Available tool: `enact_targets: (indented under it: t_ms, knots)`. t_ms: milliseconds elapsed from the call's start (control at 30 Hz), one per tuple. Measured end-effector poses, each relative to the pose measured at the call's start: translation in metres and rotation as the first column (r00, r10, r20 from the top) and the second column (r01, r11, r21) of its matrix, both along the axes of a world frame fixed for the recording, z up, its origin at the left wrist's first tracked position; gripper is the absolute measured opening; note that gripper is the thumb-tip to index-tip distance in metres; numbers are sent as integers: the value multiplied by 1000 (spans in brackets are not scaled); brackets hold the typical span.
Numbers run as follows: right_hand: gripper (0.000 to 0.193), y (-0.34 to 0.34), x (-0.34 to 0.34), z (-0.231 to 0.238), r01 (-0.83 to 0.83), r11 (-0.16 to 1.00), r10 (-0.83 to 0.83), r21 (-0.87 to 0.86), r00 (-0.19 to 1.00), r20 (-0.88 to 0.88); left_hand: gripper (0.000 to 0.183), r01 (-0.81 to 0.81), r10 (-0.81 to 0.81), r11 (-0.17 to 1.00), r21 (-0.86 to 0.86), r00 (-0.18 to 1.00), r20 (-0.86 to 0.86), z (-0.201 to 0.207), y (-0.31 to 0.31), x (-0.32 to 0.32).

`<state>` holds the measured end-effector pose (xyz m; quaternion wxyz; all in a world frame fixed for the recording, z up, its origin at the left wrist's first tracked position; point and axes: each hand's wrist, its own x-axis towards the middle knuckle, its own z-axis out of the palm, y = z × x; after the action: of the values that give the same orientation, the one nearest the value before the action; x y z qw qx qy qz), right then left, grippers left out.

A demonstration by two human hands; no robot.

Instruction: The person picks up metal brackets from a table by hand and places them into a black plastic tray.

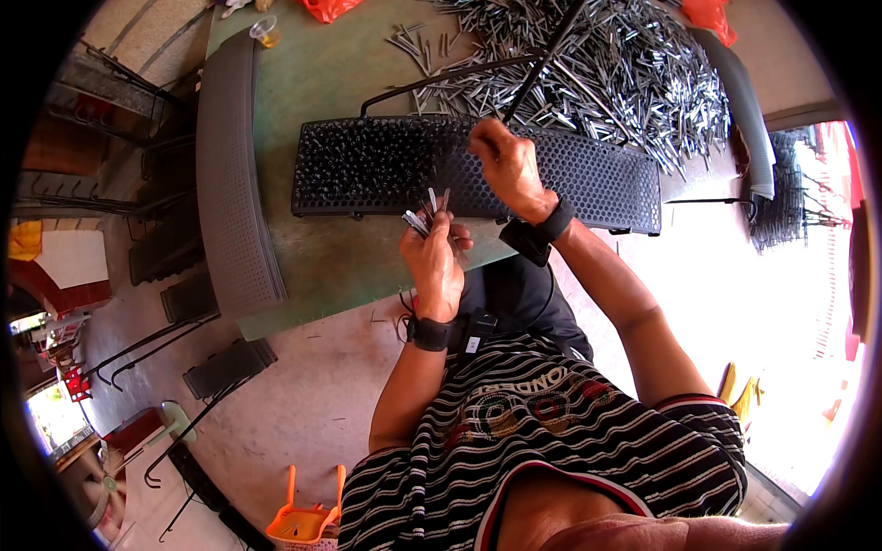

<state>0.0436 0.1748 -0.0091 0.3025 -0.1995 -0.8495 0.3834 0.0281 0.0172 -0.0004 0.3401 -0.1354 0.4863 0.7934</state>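
A long black tray (pixel 597 184) with a grid of round holes lies across the near part of the table. Many of the holes in its left half are filled with small shiny pieces. Just in front of the tray, my left hand (pixel 435 271) is closed round a bunch of thin metal strips (pixel 419 223), their ends fanning out above the fingers. Over the tray's middle is my right hand (pixel 514 174), its fingers drawn together in a pinch. Whatever it may hold is blurred and too small to make out.
Loose metal strips form a large pile (pixel 643 83) behind the tray on the green table (pixel 322 266). A thin black rod frame (pixel 450 69) rises behind the tray. Grey perforated panels (pixel 234 174) lie at the left edge, near a plastic cup (pixel 265 32). An orange chair (pixel 303 522) stands below.
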Motion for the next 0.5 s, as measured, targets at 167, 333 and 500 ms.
enact_targets:
  t_ms: [167,333,500]
  knots:
    - [13,-6,5,18,-48,956,3,288,988,153,11,51,-53,997,-50,998,-24,0,-1,-1]
    - [21,-13,15,24,-350,921,387,-170,875,290,9,152,-154,988,-34,984,-88,-10,4,6]
    - [8,-9,13,39,-52,832,98,-553,994,54,16,132,-126,991,24,979,-157,-12,4,11]
